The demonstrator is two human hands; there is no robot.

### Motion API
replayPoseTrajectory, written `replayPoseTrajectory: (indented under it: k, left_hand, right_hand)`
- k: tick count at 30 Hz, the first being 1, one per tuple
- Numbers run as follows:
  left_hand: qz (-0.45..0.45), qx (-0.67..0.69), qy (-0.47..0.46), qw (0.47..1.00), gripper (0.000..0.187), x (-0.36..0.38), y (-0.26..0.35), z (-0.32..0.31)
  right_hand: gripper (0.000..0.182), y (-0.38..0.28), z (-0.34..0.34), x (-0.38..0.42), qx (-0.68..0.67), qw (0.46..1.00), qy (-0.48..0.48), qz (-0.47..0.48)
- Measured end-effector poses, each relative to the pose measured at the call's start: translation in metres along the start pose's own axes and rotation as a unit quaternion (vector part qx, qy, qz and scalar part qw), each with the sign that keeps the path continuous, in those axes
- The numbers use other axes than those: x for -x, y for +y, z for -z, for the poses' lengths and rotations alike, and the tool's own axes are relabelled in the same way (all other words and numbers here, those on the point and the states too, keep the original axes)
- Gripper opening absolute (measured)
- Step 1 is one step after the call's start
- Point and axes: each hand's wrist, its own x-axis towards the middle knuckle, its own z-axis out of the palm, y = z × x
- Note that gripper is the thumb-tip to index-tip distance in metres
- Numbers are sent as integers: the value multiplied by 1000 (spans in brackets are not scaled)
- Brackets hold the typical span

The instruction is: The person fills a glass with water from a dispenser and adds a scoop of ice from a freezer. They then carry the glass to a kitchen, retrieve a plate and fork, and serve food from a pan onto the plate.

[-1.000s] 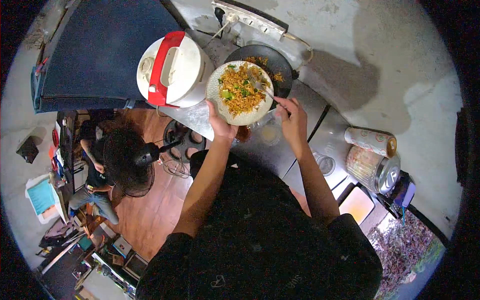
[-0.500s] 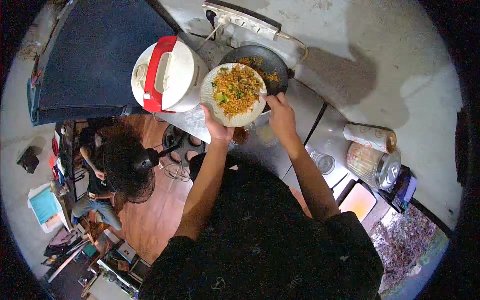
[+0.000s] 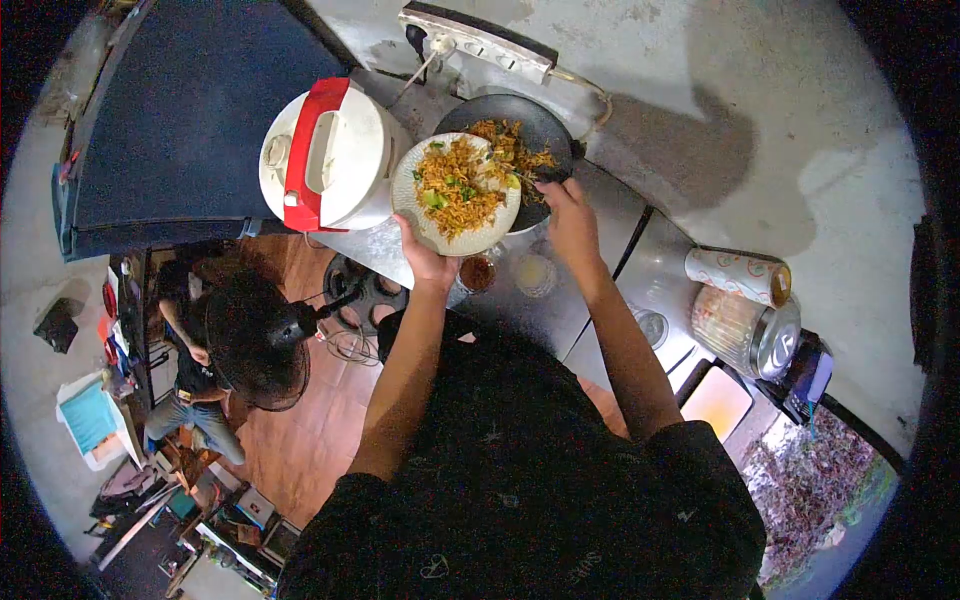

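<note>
My left hand [image 3: 430,262] is closed on the near rim of a pale textured plate [image 3: 405,196], holding it up over the counter. Fried rice with green pieces [image 3: 462,185] lies on the plate. Just behind it is a dark wok [image 3: 552,127], partly hidden by the plate, with more fried rice [image 3: 512,145] inside. My right hand [image 3: 573,222] is closed at the wok's right side on a utensil, whose lower end reaches into the wok; its exact kind is hard to make out.
A white rice cooker [image 3: 350,170] with a red handle stands left of the plate. Small glass containers [image 3: 477,272] sit on the metal counter [image 3: 610,215]. A lidded jar [image 3: 735,325] is at right. A fan [image 3: 262,335] and another person [image 3: 190,350] are at lower left.
My right hand has moved slightly right and down, taking the utensil from the plate to the wok. The plate has shifted a little left and down, uncovering more rice in the wok.
</note>
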Motion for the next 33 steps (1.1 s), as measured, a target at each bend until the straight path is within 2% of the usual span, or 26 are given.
replayPoseTrajectory:
  k: [5,8,10,20,25,31,32,33]
  left_hand:
    - [-10,6,17,1000,77,-7,-2,11]
    - [-13,17,9,1000,75,-10,-4,20]
    - [-15,8,11,1000,75,-6,-2,12]
    - [0,26,13,1000,76,0,-2,11]
    - [-10,10,21,1000,78,2,-1,7]
    - [15,-4,13,1000,78,4,7,7]
    - [28,-7,7,1000,78,3,11,6]
    - [24,-15,0,1000,77,3,12,8]
  right_hand:
    - [36,-6,0,5,-26,1000,-1,12]
    - [36,-18,5,10,8,1000,-11,18]
    - [42,-20,4,14,-2,999,-24,35]
    - [42,3,6,1,38,999,-18,27]
    - [27,7,20,-10,41,998,52,-17]
    - [24,0,61,-3,-87,994,-56,45]
    - [24,-3,69,-4,-87,993,-60,47]
    - [24,-7,77,-5,-23,993,-81,78]
